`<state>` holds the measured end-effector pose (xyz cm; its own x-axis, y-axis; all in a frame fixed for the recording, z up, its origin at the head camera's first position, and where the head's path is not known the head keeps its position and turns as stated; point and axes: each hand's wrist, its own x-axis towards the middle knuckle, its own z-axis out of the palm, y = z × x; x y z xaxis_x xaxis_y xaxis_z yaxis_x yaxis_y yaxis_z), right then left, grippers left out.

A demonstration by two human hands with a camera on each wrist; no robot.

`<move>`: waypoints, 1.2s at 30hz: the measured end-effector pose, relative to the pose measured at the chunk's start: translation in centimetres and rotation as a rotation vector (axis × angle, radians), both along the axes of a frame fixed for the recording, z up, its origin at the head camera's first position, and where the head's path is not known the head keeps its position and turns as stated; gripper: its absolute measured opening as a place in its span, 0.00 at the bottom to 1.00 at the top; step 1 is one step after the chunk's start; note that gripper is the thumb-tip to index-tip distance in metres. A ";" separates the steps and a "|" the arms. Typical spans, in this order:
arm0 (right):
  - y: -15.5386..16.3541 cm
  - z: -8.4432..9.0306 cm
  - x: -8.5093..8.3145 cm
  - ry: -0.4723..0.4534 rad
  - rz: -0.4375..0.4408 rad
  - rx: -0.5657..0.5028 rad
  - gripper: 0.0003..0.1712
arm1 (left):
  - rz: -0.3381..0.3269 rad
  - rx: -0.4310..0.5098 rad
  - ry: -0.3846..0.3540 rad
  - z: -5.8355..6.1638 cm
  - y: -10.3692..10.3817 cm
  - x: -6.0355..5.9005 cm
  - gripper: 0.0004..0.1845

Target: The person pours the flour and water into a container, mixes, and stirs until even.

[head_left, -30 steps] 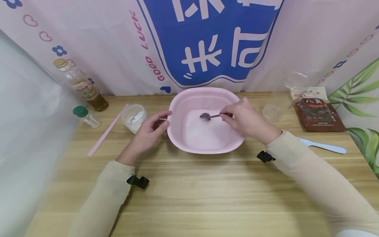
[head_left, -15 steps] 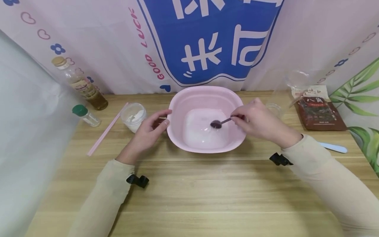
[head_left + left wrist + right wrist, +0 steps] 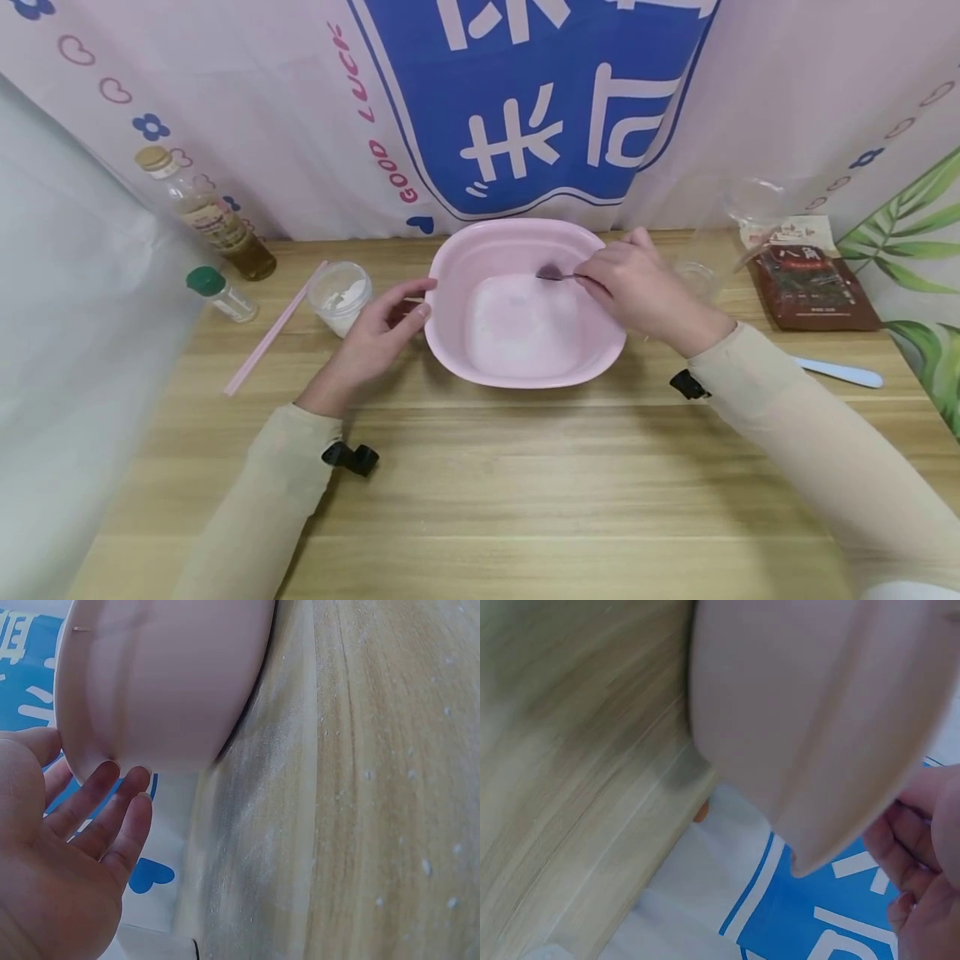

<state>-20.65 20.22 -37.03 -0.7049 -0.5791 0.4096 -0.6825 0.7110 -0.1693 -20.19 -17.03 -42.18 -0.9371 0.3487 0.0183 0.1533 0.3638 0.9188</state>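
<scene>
Right hand (image 3: 637, 287) grip pinches small dark spoon (image 3: 551, 273) over pink basin (image 3: 450, 267).

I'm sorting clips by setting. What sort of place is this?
Probably a staged home-cooking setup: a wooden table against hung printed cloth, with a pink basin, an oil bottle and a spice packet.

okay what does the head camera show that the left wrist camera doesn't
Only the head view shows the right hand pinching a spoon over the white contents inside the basin, plus the oil bottle, small jar and pink stick. Only the left wrist view shows the basin's outer wall close up, fingers beside it. Both show the pink basin, left hand and wooden table.
</scene>
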 end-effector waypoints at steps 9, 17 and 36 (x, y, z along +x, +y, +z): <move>0.4 0.6 0.3 0.060 0.054 0.163 0.03 | 0.006 -0.005 -0.001 0.1 0.0 -0.1 0.24; 1.0 1.9 1.6 -0.158 0.033 0.080 0.05 | -0.003 0.007 0.002 0.0 0.0 0.0 0.24; -1.5 0.3 0.5 -0.258 -0.259 -0.022 0.09 | -0.004 -0.004 0.015 -0.3 -0.1 -0.2 0.24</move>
<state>-20.10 18.74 -36.72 -0.9087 -0.3609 0.2098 -0.4132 0.8488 -0.3298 -20.41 -17.15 -42.44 -0.9354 0.3522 0.0313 0.1686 0.3667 0.9149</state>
